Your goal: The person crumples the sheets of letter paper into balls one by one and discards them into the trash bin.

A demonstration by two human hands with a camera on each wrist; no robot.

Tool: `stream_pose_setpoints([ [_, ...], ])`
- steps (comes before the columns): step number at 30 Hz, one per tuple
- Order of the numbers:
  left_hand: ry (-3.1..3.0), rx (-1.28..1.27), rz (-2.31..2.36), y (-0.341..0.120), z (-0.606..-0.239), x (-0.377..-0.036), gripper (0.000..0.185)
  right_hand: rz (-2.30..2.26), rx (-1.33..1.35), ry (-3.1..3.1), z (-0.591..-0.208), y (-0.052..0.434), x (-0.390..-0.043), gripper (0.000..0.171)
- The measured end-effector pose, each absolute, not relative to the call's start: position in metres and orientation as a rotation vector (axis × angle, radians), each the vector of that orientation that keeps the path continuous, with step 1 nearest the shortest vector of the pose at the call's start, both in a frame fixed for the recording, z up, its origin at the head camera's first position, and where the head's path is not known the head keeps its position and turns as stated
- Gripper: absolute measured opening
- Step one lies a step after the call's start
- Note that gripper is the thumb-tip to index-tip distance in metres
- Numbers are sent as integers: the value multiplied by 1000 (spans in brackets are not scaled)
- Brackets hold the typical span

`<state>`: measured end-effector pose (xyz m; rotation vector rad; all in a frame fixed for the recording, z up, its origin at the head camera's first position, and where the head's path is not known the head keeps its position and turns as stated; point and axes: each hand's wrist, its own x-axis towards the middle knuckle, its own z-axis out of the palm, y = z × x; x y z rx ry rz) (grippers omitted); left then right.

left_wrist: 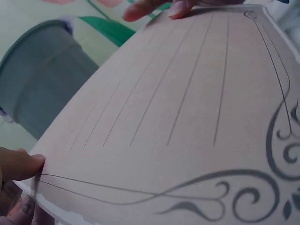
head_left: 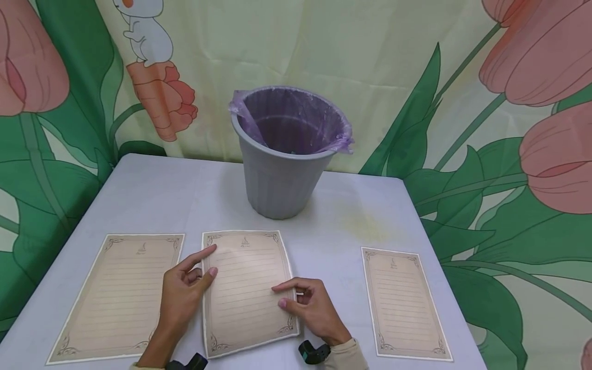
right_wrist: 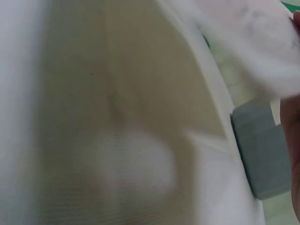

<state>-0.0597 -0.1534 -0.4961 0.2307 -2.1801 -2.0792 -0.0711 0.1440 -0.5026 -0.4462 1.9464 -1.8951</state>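
Three cream lined sheets with ornate borders lie on a pale table (head_left: pixel 162 195). Both hands hold the middle sheet (head_left: pixel 247 288), which bows slightly upward. My left hand (head_left: pixel 210 261) pinches its left edge; in the left wrist view the thumb (left_wrist: pixel 21 164) sits on top of the sheet (left_wrist: pixel 178 108) with fingers beneath it. My right hand (head_left: pixel 279 296) pinches the right edge, index finger and thumb on the paper. The right wrist view is blurred and filled by the sheet (right_wrist: pixel 117 117).
A grey bin (head_left: pixel 282 174) with a purple liner stands just behind the middle sheet, also seen as the bin (left_wrist: pixel 37 79) and the bin (right_wrist: pixel 260 150). One sheet (head_left: pixel 117 295) lies to the left, another sheet (head_left: pixel 402 303) near the table's right edge. A flower-printed curtain hangs behind.
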Motion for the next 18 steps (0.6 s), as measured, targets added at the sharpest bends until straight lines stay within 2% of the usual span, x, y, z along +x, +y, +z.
stream_pose_setpoints([
  [7,-2112,252,-2186,-153,-497,-61,51,-1910,-430,1951,-507,148,-74,29],
  [14,-2291,293,-1912,-149,-505,-59,47,-1907,-346,1938,-512,150,-75,32],
  [18,-2275,254,-1908,-147,-505,-58,48,-1963,-328,1865,-511,151,-74,34],
])
